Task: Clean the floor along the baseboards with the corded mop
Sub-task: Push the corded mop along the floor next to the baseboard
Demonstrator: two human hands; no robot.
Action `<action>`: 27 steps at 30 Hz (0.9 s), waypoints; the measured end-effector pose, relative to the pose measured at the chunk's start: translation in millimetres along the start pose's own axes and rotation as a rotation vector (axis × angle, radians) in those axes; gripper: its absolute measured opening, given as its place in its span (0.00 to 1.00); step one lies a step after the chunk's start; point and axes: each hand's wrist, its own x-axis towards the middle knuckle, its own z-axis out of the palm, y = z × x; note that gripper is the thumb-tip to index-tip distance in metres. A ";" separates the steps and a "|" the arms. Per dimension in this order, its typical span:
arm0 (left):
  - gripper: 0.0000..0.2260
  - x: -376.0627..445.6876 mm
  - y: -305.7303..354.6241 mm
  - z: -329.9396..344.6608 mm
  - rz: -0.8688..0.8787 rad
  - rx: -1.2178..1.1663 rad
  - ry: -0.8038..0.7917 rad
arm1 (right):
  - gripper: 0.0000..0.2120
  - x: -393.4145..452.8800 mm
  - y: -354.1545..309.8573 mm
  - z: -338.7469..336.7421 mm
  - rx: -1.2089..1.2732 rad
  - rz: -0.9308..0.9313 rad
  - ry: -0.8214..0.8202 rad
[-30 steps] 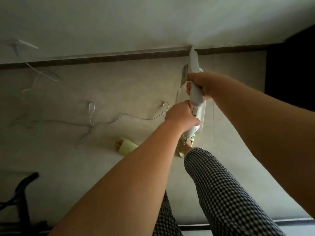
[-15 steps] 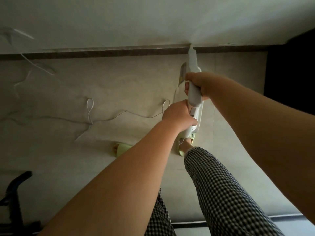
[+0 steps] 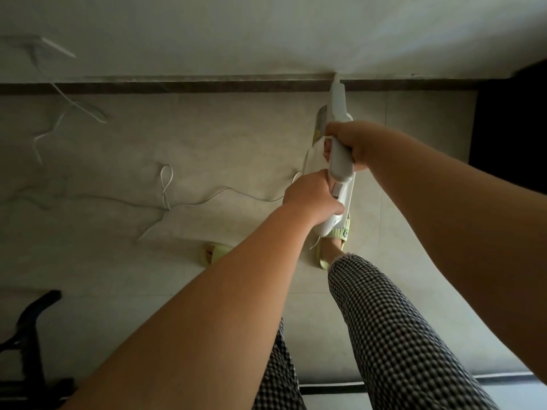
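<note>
A: What sits nearest the camera?

B: Two bare forearms and checked trousers (image 3: 393, 329), with a black frame (image 3: 28, 329) low on the left, too dark to name. Beyond the knee, a foot in a green slipper (image 3: 337, 238); a second green slipper (image 3: 214, 252) peeks out beside the left arm.

A: And the hands?

B: The left hand (image 3: 310, 199) has its fingers curled tight around the lower end of the white mop handle (image 3: 340, 161). The right hand (image 3: 352, 143) is just beyond it, fingers wrapped fully round the grip.

A: Where does the mop go?

B: It runs away from the hands over the pale tiled floor (image 3: 236, 137), its far end meeting the dark baseboard (image 3: 192, 86) below the white wall (image 3: 266, 34). Its white cord (image 3: 165, 187) loops across the floor to the left
</note>
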 end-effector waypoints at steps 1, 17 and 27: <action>0.18 -0.7 -0.9 -0.7 0.001 0.000 -0.001 | 0.06 0.2 0.0 1.2 0.001 0.003 -0.004; 0.19 -12.2 -33.1 -12.2 -0.001 -0.021 0.020 | 0.07 2.9 6.5 37.2 -0.024 0.012 -0.008; 0.18 -18.2 -46.8 -23.7 -0.003 -0.037 0.032 | 0.06 1.0 6.6 56.6 -0.041 -0.012 -0.020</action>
